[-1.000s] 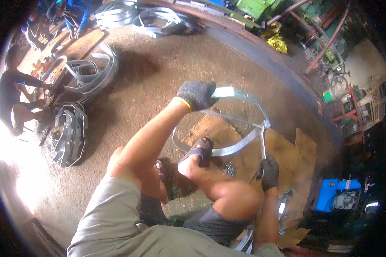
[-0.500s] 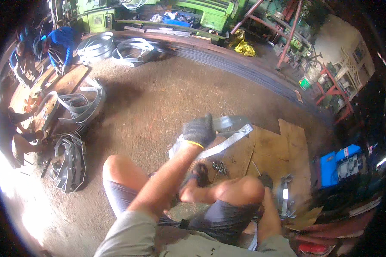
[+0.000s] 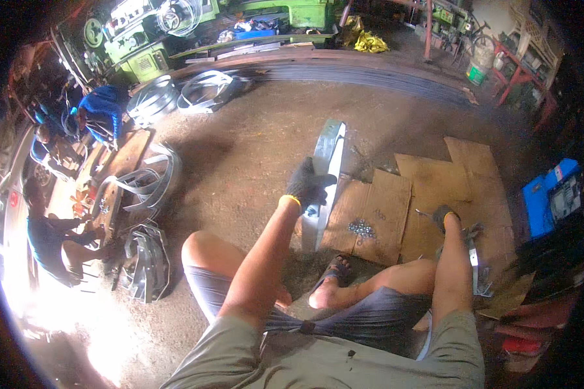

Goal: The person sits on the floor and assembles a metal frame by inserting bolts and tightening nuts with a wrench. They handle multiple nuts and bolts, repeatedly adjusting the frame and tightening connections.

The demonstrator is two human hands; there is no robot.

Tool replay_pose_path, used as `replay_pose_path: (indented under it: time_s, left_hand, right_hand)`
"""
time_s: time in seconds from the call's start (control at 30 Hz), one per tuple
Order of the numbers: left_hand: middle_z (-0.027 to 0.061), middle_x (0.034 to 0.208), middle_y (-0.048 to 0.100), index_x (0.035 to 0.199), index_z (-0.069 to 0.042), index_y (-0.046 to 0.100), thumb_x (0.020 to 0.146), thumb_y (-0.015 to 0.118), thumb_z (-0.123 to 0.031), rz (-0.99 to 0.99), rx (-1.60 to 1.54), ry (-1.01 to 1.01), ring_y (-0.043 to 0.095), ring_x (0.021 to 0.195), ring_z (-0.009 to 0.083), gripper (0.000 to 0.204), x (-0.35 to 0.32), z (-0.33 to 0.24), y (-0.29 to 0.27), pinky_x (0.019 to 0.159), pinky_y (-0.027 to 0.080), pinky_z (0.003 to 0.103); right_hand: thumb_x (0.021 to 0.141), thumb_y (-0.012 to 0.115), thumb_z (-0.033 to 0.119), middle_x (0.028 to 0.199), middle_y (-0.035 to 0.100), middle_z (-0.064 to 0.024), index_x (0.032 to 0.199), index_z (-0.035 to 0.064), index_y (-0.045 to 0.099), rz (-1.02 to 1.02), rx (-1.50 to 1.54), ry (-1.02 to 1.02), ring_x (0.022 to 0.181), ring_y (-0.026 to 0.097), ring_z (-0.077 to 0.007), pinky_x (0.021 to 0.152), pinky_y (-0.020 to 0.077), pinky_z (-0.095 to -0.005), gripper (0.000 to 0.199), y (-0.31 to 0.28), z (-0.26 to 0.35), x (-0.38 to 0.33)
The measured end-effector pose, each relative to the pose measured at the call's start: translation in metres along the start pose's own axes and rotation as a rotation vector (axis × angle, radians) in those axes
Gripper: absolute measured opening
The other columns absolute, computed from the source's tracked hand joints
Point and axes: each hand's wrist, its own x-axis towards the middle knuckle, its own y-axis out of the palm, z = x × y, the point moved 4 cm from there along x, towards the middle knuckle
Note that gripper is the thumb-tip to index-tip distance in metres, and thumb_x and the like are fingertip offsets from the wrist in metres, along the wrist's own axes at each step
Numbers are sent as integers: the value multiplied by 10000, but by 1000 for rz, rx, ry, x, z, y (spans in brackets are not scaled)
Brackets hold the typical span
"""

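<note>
My left hand [image 3: 308,187], in a dark glove with a yellow cuff, grips a round metal band [image 3: 326,170] that stands on edge on the dirt floor, seen edge-on in front of my knees. Out to the right, my right hand [image 3: 445,217], also gloved, rests low over brown cardboard sheets [image 3: 428,194] next to a small metal bracket [image 3: 472,262]; whether it holds anything I cannot tell. A small heap of bolts or nuts [image 3: 361,228] lies on the cardboard between my hands. My sandalled foot [image 3: 331,279] sits below the band.
More metal hoops lie stacked at the left [image 3: 146,259] and farther back [image 3: 204,91]. Two other people work at the left edge [image 3: 52,236] [image 3: 100,110]. A blue box [image 3: 548,194] sits at the right. Green machines [image 3: 143,39] line the far wall.
The metal band has been turned from lying tilted and open toward me to standing upright on its edge. My view has swung, and my left hand has stayed on the band's rim.
</note>
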Motion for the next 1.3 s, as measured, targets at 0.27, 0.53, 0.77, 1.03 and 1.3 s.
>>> replay_pose_path:
  time_s: [0.27,0.53,0.77,1.03,1.3]
  left_hand:
    - [121,906,627,1171,-21,480,853,753,-89,-70,-254,53,666,643,223,424,-3,16,20,542,612,370]
    - [83,896,643,1088,-25,552,873,789,-197,-84,-228,120,640,739,181,363,20,12,42,672,593,340]
    - [33,821,624,1032,-64,643,958,709,-281,-122,-89,182,594,743,135,239,-2,32,86,623,503,329]
    - [242,1021,703,1178,48,635,929,668,-470,-487,165,176,663,927,382,575,-2,101,130,903,499,435]
    - [318,1095,679,1172,57,588,906,663,-555,-490,-55,-113,702,972,438,671,143,134,159,832,537,501]
  right_hand:
    - [920,604,389,1341,663,-134,1237,130,714,-34,-18,-74,1230,634,-353,1004,514,-497,424,11,44,9]
    - [937,579,569,1449,564,-200,1396,45,581,-407,259,-610,1325,547,-363,1117,418,-443,696,-41,140,-17]
    - [949,654,465,1145,691,-153,1191,7,652,-282,1300,-957,1065,641,-291,959,476,-394,518,-114,255,-151]
    - [771,796,360,991,700,-161,1076,35,640,-516,1031,-490,939,677,-312,860,518,-431,473,-125,227,-140]
    - [744,697,130,796,645,-139,916,57,541,-511,968,-380,740,680,-293,700,528,-416,243,-112,199,-148]
